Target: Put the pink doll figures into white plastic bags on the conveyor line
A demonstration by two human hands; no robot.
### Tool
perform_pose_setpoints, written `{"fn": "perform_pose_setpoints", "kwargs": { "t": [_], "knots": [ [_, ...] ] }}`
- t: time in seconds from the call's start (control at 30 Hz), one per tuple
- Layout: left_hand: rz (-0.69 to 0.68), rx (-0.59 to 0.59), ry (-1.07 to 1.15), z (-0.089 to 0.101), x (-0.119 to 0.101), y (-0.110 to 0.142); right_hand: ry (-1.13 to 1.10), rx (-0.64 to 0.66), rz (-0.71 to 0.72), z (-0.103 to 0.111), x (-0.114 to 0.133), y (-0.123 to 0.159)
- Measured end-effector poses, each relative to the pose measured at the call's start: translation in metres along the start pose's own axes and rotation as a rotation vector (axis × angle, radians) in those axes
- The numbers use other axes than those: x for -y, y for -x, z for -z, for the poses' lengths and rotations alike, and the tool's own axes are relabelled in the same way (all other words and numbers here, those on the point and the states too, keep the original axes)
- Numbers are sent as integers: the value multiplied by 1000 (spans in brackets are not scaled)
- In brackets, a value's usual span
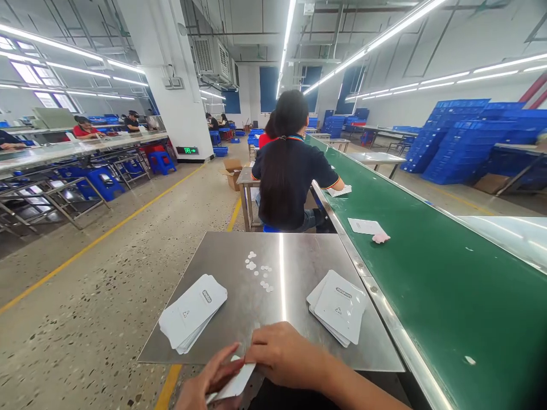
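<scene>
My left hand and my right hand meet at the near edge of a steel table, both closed on one white pouch held low over the edge. A stack of white pouches lies on the table to the left. Another stack of white pouches lies to the right. Between them sit several small round white stickers.
A green conveyor belt runs along the right, carrying a white pouch with a pink bit beside it. A person in a dark shirt sits ahead with their back to me. Blue crates are stacked far right; other workers sit at left benches.
</scene>
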State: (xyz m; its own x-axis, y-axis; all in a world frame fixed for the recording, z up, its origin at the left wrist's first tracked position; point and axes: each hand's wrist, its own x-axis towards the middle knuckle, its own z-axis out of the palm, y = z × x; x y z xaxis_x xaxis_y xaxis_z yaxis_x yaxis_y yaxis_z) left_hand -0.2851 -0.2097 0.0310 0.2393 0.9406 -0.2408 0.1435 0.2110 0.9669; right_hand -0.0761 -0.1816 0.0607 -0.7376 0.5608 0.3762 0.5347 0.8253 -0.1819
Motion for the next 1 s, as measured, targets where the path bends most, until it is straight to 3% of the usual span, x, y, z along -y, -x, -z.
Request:
{"fn": "perform_pose_setpoints", "kwargs": {
  "t": [0.1,0.17,0.23,0.3,0.37,0.5,0.63,0.77,0.87,1.0],
  "knots": [
    [10,104,-53,-10,7,-5,-171,13,-32,-1,-9,0],
    [23,-1,-78,-18,11,-10,-230,-43,-155,-6,-28,-2],
    [98,-164,-52,-22,14,-13,-129,-99,-349,-14,-51,-2],
    [205,-284,-1,-22,17,-15,32,-86,-497,-24,-69,5],
    [278,-367,63,-19,20,-16,127,-25,-541,-34,-75,19],
    [256,-446,184,-12,26,-19,186,17,-501,-45,-52,54],
    [182,-463,191,-9,32,-28,221,-36,-405,-49,-19,85],
    [139,-300,106,-16,29,-39,269,-253,-213,-56,-8,101],
    [12,-259,-2,-29,17,-43,152,-390,-135,-54,-8,102],
    [-143,-234,-155,-56,3,-40,-189,-601,-324,-21,-4,91]
  ]
}}
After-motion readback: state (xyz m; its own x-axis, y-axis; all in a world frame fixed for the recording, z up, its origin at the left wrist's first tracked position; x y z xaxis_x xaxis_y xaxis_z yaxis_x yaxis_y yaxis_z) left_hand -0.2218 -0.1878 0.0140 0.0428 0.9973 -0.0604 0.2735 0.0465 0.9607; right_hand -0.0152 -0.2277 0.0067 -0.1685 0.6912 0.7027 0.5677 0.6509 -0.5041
